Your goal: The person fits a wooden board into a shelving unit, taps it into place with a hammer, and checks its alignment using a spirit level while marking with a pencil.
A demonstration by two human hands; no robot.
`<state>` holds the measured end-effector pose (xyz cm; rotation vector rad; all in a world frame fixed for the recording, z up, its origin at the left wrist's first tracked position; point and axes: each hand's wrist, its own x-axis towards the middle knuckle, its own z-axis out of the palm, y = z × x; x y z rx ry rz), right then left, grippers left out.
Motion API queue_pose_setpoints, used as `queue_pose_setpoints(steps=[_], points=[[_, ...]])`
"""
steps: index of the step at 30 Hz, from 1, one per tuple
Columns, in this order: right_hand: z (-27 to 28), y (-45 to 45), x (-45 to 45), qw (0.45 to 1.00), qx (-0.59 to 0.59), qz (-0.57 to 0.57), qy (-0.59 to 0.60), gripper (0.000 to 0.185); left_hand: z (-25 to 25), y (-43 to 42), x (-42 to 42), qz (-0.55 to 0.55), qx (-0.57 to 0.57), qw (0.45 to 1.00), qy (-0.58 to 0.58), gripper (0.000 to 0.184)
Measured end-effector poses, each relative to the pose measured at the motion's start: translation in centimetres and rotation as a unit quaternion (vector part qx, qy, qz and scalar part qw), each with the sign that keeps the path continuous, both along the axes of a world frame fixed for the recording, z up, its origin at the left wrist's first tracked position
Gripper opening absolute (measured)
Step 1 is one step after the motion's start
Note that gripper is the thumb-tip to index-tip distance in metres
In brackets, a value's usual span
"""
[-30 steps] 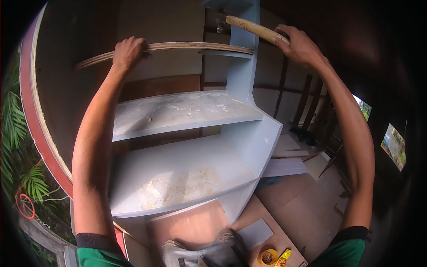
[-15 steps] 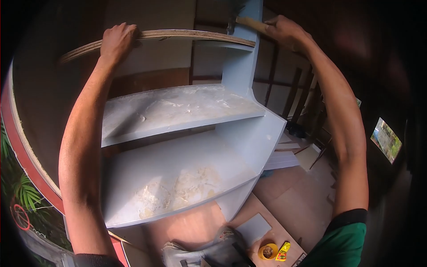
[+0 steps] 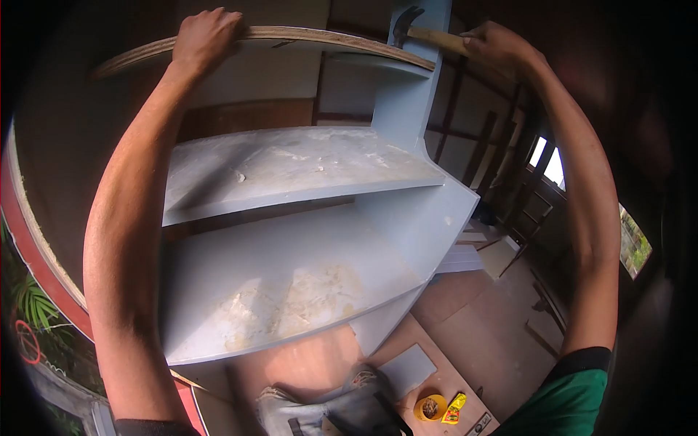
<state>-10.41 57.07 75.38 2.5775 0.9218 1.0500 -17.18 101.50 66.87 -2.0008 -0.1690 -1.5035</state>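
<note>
My left hand [image 3: 206, 43] is closed over the upper edge of a long plywood board [image 3: 327, 36], left of its middle. The board runs across the top of a light grey-blue shelf unit [image 3: 454, 198], its right end by the tall side panel. In my right hand [image 3: 502, 49] is a claw hammer [image 3: 445, 41], gripped by its wooden handle. The dark hammer head is just above the board's right end, against the panel in view; whether it touches cannot be made out. Below, the middle shelf [image 3: 305, 163] carries whitish smears and flakes.
The lower shelf [image 3: 378, 269] has a rough, stained patch. Near my legs, a yellow tub [image 3: 430, 408] of small brown pieces and a yellow packet [image 3: 453, 409] rest on a wooden surface. Boards [image 3: 462, 259] lie on the floor at right. A red-edged frame [image 3: 43, 269] curves along the left.
The hammer head, blurred and darker before, is now sharp and slightly farther right. My left hand keeps its hold on the board. The whole view has shifted a little.
</note>
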Motion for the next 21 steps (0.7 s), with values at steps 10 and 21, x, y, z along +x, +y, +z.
queue_pose_setpoints(steps=[10, 21], points=[[-2.8, -2.6, 2.6, 0.976, 0.122, 0.030, -0.179, 0.047, 0.0, -1.9, -1.3, 0.016, -0.043, 0.999, 0.022, 0.042], [-22.5, -9.3, -3.8, 0.914, 0.342, 0.217, 0.021, 0.048, -9.9, -7.4, -13.6, -0.088, -0.199, 0.975, 0.050, 0.092]])
